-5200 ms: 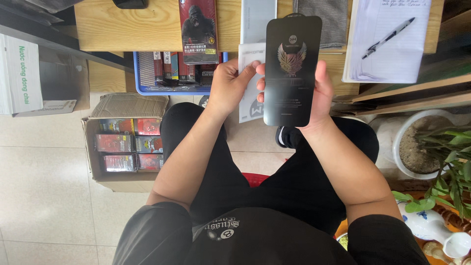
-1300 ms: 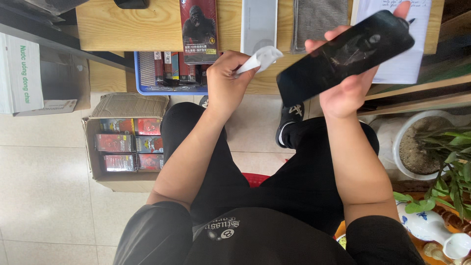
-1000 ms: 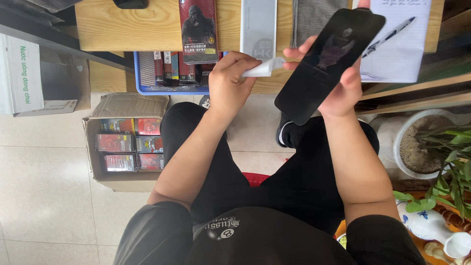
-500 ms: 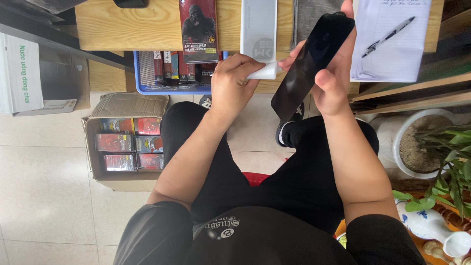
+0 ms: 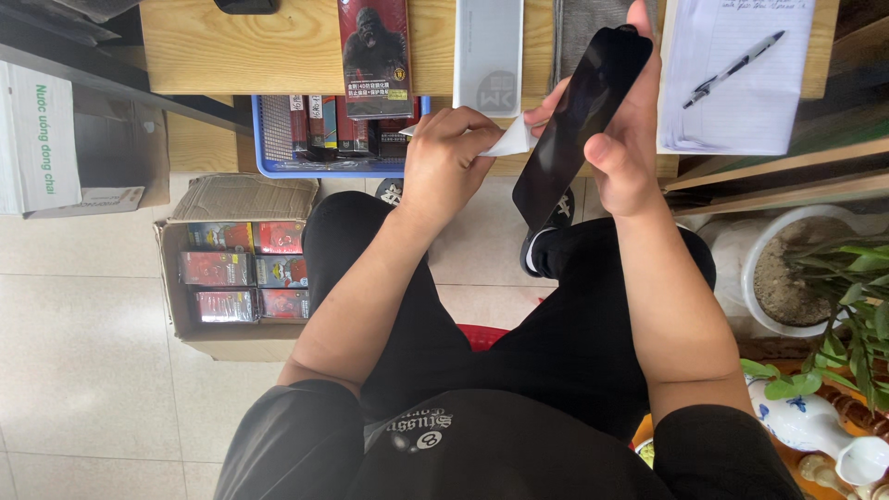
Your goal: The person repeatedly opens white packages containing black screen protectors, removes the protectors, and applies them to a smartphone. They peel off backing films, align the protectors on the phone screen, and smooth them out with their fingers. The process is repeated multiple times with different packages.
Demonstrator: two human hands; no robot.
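Two hands hold things up in front of a wooden table (image 5: 278,46). The right hand (image 5: 625,139) grips a long black glass sheet (image 5: 579,125), shaped like a phone screen and tilted on a slant. Its thumb presses on the front of the sheet, and its fingers (image 5: 641,18) curl up behind the far edge, closed on the sheet. The left hand (image 5: 449,162) is just beside it, with its fingers (image 5: 472,125) pinched tight on a small white wipe (image 5: 509,141). The wipe's tip touches the left edge of the black sheet. On the table lie a red and black pack with an ape picture (image 5: 375,56), a flat white box (image 5: 488,56), a grey cloth (image 5: 583,28), and a white notepad (image 5: 736,83) with a pen (image 5: 732,69) on it. Under the table sits a blue basket (image 5: 278,139) full of small packs. On the tiled floor (image 5: 83,352) is an open cardboard box (image 5: 231,268) with red packs inside. At the right stands a white pot with a green plant (image 5: 815,278).
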